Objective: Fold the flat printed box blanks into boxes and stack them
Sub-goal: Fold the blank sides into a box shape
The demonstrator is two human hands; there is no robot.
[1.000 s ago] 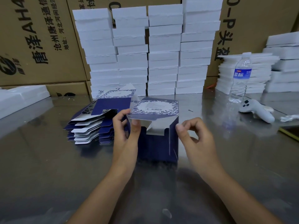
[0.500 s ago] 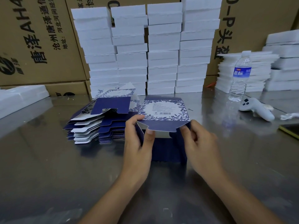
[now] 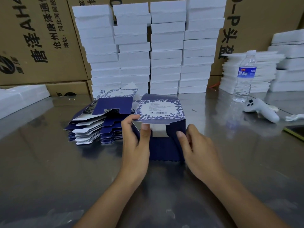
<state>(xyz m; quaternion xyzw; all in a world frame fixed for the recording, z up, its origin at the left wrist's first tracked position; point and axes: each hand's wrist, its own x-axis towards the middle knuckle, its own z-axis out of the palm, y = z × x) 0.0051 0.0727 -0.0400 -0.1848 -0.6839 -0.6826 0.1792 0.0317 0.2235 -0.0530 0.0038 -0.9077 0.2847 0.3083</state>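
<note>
Left grip [image 3: 134,145] pinches the box [image 3: 160,109] lid's corner. Right grip [image 3: 199,148] clasps its right side; blanks [image 3: 98,122] lie just left.

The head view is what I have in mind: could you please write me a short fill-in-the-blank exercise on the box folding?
1. The pile of flat blanks lies to the ____ of the half-folded box.
2. The left hand pinches the box flap that bears a printed ____.
3. The water bottle stands ____ on the table.
Missing words: left; barcode; upright.
</note>
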